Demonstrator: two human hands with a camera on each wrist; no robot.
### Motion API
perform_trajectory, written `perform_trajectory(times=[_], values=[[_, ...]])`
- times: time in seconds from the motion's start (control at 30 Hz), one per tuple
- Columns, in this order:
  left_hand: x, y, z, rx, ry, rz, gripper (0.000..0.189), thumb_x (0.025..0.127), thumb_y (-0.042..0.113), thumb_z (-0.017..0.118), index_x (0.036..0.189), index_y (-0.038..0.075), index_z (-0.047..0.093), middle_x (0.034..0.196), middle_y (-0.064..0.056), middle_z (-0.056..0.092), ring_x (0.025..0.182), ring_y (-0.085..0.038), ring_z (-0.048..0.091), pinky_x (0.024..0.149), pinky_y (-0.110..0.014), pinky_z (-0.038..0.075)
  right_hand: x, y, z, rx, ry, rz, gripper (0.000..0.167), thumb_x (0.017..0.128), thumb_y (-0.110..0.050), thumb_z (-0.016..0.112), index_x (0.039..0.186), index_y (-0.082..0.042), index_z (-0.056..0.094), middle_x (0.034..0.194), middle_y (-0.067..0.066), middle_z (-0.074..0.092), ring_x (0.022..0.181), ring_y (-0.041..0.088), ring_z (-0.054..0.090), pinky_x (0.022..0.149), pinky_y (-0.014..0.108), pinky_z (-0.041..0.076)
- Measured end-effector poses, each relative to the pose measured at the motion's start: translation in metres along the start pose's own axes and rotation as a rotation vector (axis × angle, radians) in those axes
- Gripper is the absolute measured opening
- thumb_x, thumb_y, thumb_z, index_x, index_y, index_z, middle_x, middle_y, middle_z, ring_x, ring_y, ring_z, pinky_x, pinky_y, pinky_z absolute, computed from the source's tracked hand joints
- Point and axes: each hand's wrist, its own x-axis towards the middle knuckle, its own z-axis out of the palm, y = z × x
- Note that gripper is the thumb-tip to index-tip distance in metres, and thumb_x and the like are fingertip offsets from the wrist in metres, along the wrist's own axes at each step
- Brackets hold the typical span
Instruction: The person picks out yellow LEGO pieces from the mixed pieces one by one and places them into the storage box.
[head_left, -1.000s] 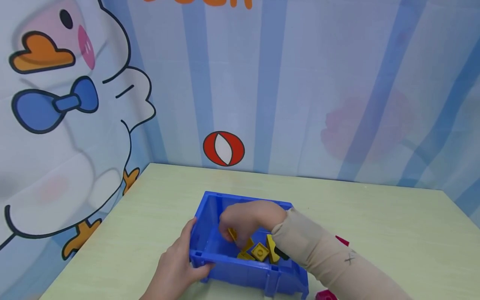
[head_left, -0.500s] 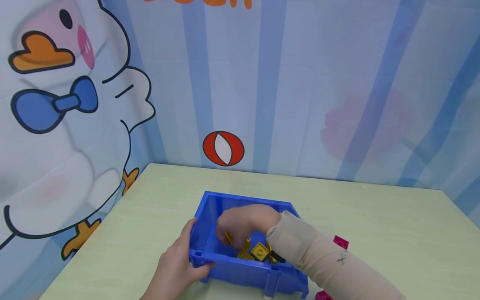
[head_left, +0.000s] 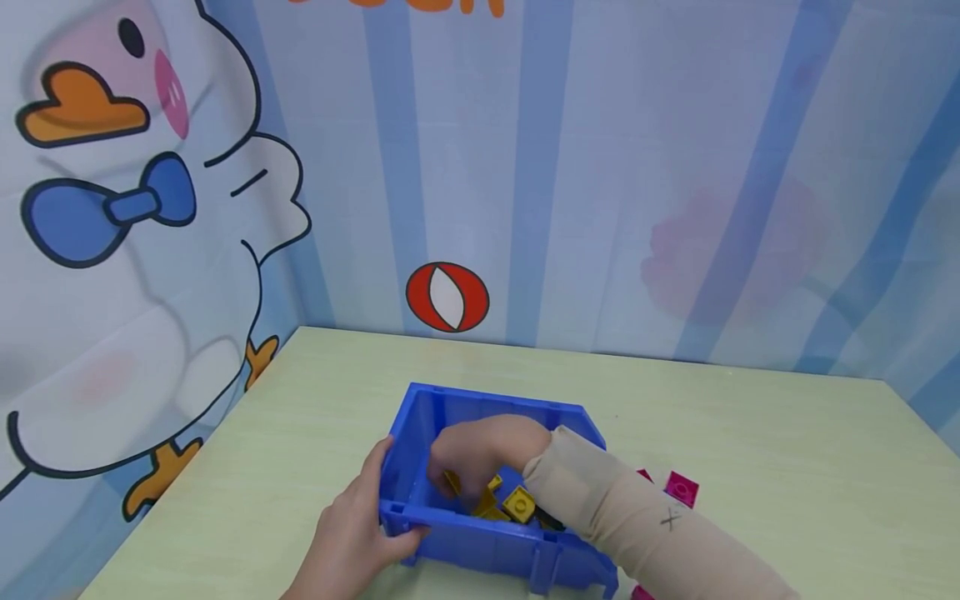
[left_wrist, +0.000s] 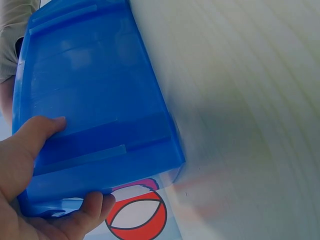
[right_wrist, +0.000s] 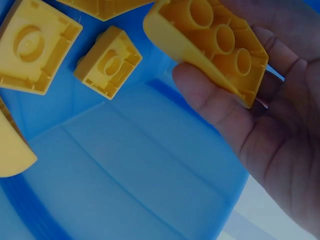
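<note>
My left hand grips the near left corner of an open-topped blue plastic bin. In the left wrist view its thumb presses on one wall, with fingers round the edge. My right hand reaches down inside the bin. It pinches a yellow toy building brick between thumb and fingers, hollow underside with round tubes showing in the right wrist view. Beside it in the bin lie several other yellow bricks, including a small one and a larger square one.
Magenta bricks lie on the pale table right of the bin, partly behind the right sleeve. A striped cartoon backdrop stands along the table's far edge and left side.
My right hand, with the yellow brick, has shifted slightly left and lower in the bin. The sleeve moved along, uncovering more of the magenta bricks. My left hand has stayed put.
</note>
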Motion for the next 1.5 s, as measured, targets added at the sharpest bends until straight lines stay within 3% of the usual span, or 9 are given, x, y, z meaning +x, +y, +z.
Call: perform_trajectory(times=[0.9, 1.5], values=[[0.0008, 0.0000, 0.0003, 0.011, -0.012, -0.019, 0.104, 0.065, 0.031, 0.085, 0.144, 0.007, 0.022, 0.126, -0.023, 0.053, 0.108, -0.039, 0.056, 0.084, -0.052, 0.050, 0.0081, 0.0016, 0.0032, 0.074, -0.001, 0.021, 0.015, 0.079, -0.003, 0.073, 0.082, -0.016, 0.066, 0.077, -0.009, 0.060, 0.069, 0.009, 0.054, 0.060, 0.017, 0.048], [0.0006, 0.0004, 0.0009, 0.008, 0.006, 0.004, 0.103, 0.065, 0.030, 0.085, 0.144, 0.007, 0.023, 0.125, -0.023, 0.054, 0.107, -0.039, 0.057, 0.084, -0.052, 0.050, 0.0099, 0.0059, 0.0072, 0.075, 0.001, 0.042, 0.013, 0.080, -0.006, 0.072, 0.084, -0.017, 0.067, 0.079, -0.010, 0.061, 0.069, 0.009, 0.055, 0.061, 0.017, 0.048]])
